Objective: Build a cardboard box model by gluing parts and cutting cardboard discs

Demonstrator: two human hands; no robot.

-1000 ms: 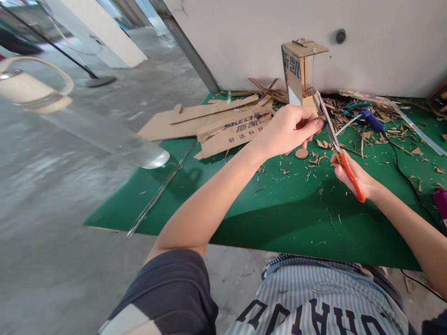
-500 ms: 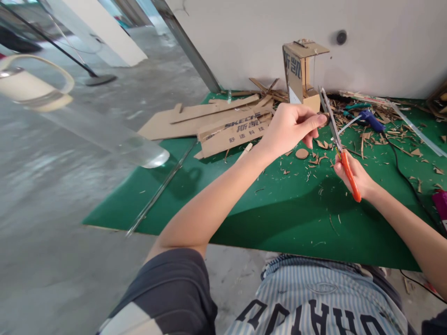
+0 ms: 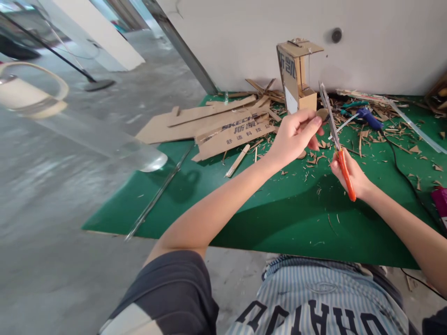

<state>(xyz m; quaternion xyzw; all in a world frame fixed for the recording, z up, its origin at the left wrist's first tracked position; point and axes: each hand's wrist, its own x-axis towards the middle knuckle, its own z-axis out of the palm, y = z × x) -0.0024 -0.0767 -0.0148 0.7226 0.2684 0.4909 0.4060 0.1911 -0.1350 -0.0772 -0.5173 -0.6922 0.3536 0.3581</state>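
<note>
Between thumb and fingers, my left hand (image 3: 296, 132) pinches a small rounded cardboard piece (image 3: 322, 114). Right beside that piece are the blades of the scissors (image 3: 334, 122), pointing up and away. My right hand (image 3: 352, 174) is wrapped round their orange handles. Whether the blades touch the cardboard I cannot tell. Behind my left hand stands an upright cardboard structure (image 3: 291, 77) with a flat top and printed characters. A cardboard disc (image 3: 302, 154) on the table is partly hidden by my left hand.
Cardboard sheets (image 3: 233, 132) and a wooden stick (image 3: 238, 160) lie left on the green table (image 3: 195, 200). A blue glue gun (image 3: 370, 120) with a black cord rests on the right among scraps. A clear cup with a handle (image 3: 150, 160) is at the left.
My left hand has turned slightly, and more of the cardboard piece now shows beside the blades. The scissors stay in my right hand. The view has shifted a little.
</note>
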